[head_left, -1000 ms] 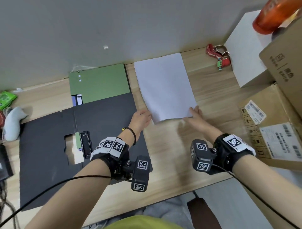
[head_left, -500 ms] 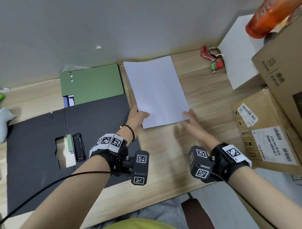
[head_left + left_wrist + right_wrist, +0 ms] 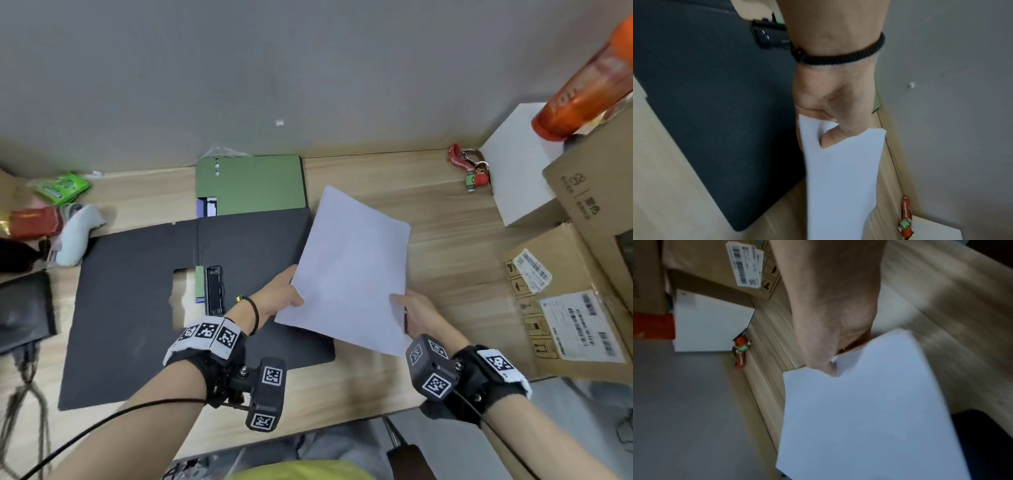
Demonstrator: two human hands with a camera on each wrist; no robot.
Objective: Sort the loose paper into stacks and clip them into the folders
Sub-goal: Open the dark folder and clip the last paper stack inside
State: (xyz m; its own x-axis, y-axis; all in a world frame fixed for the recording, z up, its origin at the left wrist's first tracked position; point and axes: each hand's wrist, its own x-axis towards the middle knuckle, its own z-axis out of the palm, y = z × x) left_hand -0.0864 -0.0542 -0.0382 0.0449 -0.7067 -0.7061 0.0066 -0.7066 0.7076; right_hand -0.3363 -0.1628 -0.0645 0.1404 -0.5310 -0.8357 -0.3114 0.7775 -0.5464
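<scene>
Left hand pinches the left long edge of the white paper stack, thumb on top and fingers under, as the left wrist view shows. Right hand grips the near right corner of the same stack, thumb on top. Both hands are closed on paper and neither is free.

The stack is lifted off the wooden desk, and its near-left part hangs over the right edge of the open black folder. The sheets look squared, with no stray corners visible.

Step in hand, as I judge it: carry the stack to the black folder and get it under the clip. To do it well, keep both pinches firm so the sheets don't fan. Swing the stack left over the folder panel, tap one edge on the folder to square it, then feed that edge to the clip. One hand will have to let go to work the clip, so rest the paper flat first.

Orientation: the stack's long axis runs near-to-far, tilted clockwise in the head view. The far corner points toward the wall and the near corner toward the right wrist. The stack also seems pitched, far end higher, though I can't tell for sure.

A green folder lies closed behind the black one against the wall. Cardboard boxes sit well to the right.
</scene>
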